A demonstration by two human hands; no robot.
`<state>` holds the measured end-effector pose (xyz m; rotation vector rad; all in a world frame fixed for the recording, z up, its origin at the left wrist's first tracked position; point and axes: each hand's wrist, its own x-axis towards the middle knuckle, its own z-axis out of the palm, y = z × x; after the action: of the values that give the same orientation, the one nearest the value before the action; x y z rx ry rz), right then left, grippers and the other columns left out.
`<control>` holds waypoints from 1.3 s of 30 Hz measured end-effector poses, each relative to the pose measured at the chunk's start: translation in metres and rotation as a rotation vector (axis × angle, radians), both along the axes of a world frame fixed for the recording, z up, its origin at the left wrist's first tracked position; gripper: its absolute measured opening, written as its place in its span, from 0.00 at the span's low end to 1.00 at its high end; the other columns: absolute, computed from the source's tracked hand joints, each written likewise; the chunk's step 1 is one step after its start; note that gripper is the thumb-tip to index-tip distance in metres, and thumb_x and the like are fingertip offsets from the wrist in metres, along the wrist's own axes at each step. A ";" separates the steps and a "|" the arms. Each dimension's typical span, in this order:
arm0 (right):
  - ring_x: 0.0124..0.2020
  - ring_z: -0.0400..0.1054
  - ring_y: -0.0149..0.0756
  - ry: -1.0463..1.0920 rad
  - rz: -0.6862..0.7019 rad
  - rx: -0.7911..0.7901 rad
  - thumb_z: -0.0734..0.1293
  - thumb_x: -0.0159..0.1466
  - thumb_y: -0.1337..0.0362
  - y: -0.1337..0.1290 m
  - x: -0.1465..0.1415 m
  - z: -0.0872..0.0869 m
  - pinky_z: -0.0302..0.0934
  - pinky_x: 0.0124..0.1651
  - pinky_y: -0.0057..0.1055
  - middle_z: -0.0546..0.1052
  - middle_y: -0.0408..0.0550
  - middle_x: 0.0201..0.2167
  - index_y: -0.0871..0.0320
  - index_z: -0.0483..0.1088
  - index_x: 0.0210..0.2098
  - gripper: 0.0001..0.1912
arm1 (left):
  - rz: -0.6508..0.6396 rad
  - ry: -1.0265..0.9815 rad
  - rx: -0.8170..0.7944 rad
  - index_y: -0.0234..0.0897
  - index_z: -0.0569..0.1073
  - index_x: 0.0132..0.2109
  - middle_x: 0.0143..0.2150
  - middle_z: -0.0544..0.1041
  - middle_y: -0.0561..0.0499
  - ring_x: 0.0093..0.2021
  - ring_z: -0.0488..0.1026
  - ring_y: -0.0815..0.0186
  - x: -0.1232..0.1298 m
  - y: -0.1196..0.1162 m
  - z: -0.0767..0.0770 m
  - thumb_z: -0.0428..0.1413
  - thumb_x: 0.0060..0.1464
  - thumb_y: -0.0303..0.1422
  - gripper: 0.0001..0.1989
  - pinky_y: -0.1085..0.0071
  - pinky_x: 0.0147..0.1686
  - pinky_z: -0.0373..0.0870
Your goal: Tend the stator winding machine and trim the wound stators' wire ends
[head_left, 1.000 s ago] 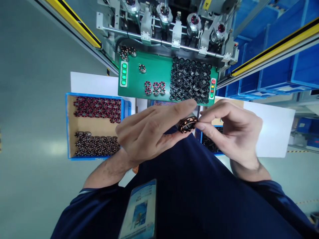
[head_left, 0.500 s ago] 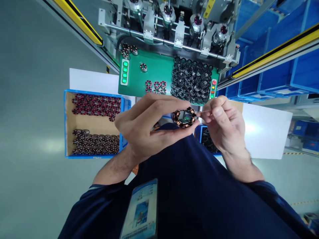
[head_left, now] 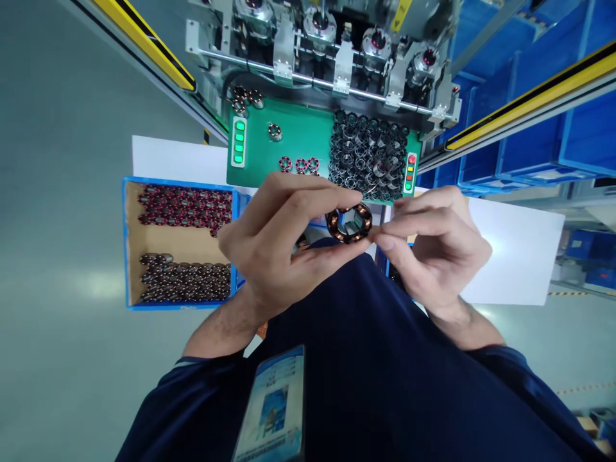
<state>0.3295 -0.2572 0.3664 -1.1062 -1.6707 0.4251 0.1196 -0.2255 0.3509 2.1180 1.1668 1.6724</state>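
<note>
A ring-shaped motor stator with copper windings is held up in front of my body, its open bore facing me. My left hand grips it from the left, fingers along the top and thumb underneath. At the stator's right edge, the thumb and forefinger of my right hand come together in a pinch, touching or very close to the ring. What lies between those fingertips is too small to make out. Beyond my hands, several red-and-copper stators sit on the green work surface, partly covered by my left hand.
Dark stator cores crowd the right of the green surface. Behind it stands a winding machine with a metal rail. At left, a blue-rimmed box holds rows of stators. White boards flank the station, and blue bins stand at right.
My right hand has turned and moved in to the stator's edge; the thin wire seen between its fingers and the stator no longer shows. The stator has tilted slightly in my left hand.
</note>
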 end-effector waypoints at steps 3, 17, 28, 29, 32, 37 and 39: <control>0.47 0.81 0.49 -0.074 0.013 -0.076 0.80 0.73 0.60 0.002 0.007 0.007 0.78 0.52 0.51 0.83 0.47 0.41 0.43 0.86 0.46 0.04 | -0.003 -0.001 0.055 0.41 0.85 0.54 0.48 0.88 0.51 0.45 0.86 0.66 -0.001 0.001 0.000 0.76 0.68 0.44 0.16 0.69 0.48 0.84; 0.55 0.85 0.43 0.628 0.151 -0.738 0.81 0.69 0.39 -0.010 -0.029 -0.015 0.82 0.63 0.47 0.89 0.45 0.52 0.41 0.85 0.58 0.23 | 0.018 0.111 -0.042 0.44 0.74 0.60 0.54 0.80 0.42 0.56 0.80 0.54 0.008 -0.009 -0.008 0.63 0.77 0.41 0.12 0.51 0.54 0.85; 0.39 0.79 0.35 0.668 0.170 -0.693 0.82 0.72 0.47 -0.005 -0.027 -0.018 0.80 0.47 0.37 0.86 0.42 0.40 0.46 0.86 0.44 0.12 | 0.002 0.267 0.025 0.49 0.75 0.57 0.50 0.82 0.47 0.48 0.80 0.56 0.002 -0.010 -0.010 0.66 0.73 0.34 0.11 0.52 0.48 0.83; 0.40 0.79 0.35 0.619 0.202 -0.672 0.81 0.73 0.47 -0.002 -0.022 -0.017 0.80 0.47 0.37 0.85 0.42 0.40 0.47 0.85 0.45 0.12 | -0.024 0.277 0.004 0.49 0.75 0.57 0.50 0.80 0.47 0.48 0.79 0.57 0.000 -0.009 -0.009 0.66 0.73 0.34 0.11 0.53 0.48 0.83; 0.46 0.80 0.39 0.408 0.292 -0.540 0.81 0.73 0.49 0.010 -0.007 -0.007 0.81 0.54 0.43 0.83 0.44 0.43 0.46 0.85 0.44 0.10 | -0.106 0.218 0.004 0.46 0.78 0.57 0.49 0.73 0.46 0.47 0.76 0.60 -0.006 -0.008 -0.002 0.65 0.72 0.33 0.10 0.60 0.43 0.81; 0.62 0.81 0.49 -0.220 0.389 -0.159 0.79 0.74 0.62 0.029 0.021 0.032 0.79 0.65 0.53 0.85 0.50 0.59 0.47 0.84 0.46 0.03 | -0.519 -0.029 -0.612 0.45 0.79 0.56 0.45 0.76 0.47 0.39 0.79 0.61 -0.010 0.004 -0.003 0.56 0.78 0.48 0.14 0.64 0.35 0.81; 0.63 0.82 0.48 -0.356 0.460 -0.125 0.78 0.75 0.66 0.029 0.029 0.040 0.79 0.67 0.51 0.85 0.53 0.65 0.50 0.82 0.47 0.04 | -0.770 -0.110 -1.028 0.44 0.77 0.57 0.39 0.78 0.49 0.29 0.76 0.62 -0.010 0.010 -0.016 0.46 0.79 0.63 0.30 0.65 0.27 0.78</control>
<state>0.3589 -0.2277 0.4068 -0.9161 -2.2517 0.6598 0.1094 -0.2153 0.3353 1.4493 0.7378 0.6002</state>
